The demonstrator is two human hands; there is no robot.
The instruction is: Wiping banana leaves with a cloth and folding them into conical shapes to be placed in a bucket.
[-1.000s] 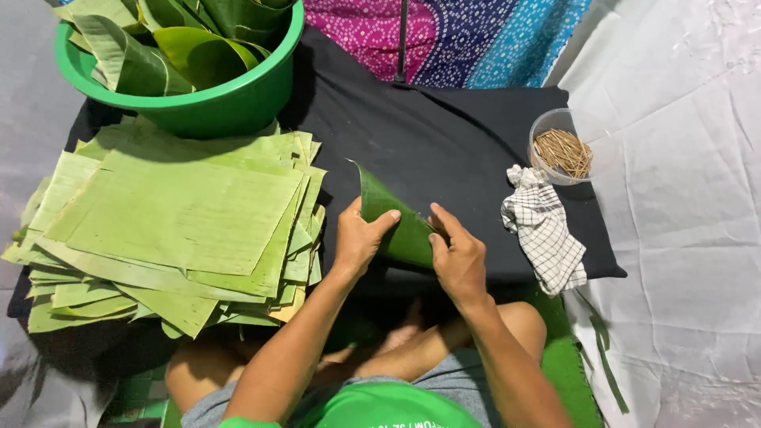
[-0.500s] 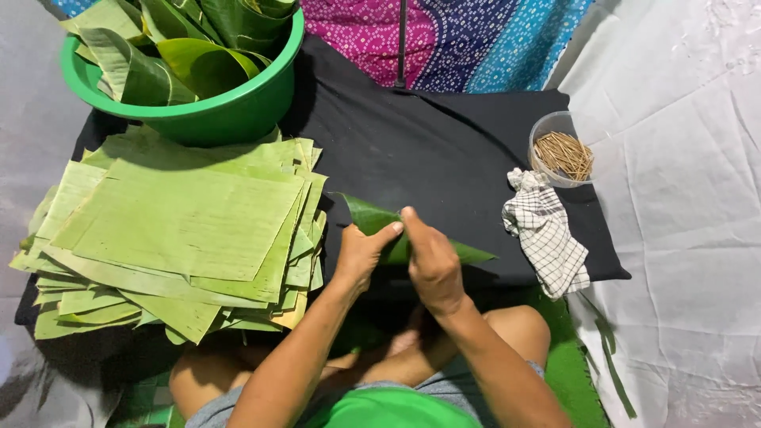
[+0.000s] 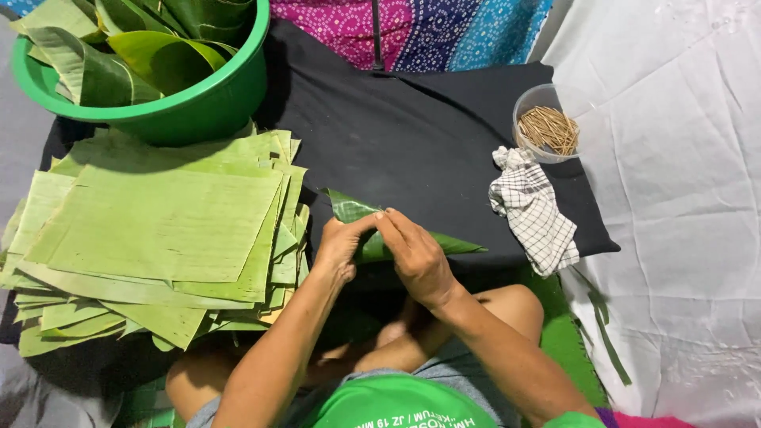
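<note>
Center frame: left hand (image 3: 339,244) & right hand (image 3: 416,255) both pinch a folded banana leaf (image 3: 355,212), glossy dark-green cone shape, tips poking out upper left & right, on black cloth (image 3: 412,135).

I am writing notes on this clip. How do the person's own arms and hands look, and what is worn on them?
Both arms are bare from hand to above the elbow; no gloves, rings, watch or bracelet show. The left hand and right hand are uncovered. A green shirt with white lettering covers the chest.
</note>
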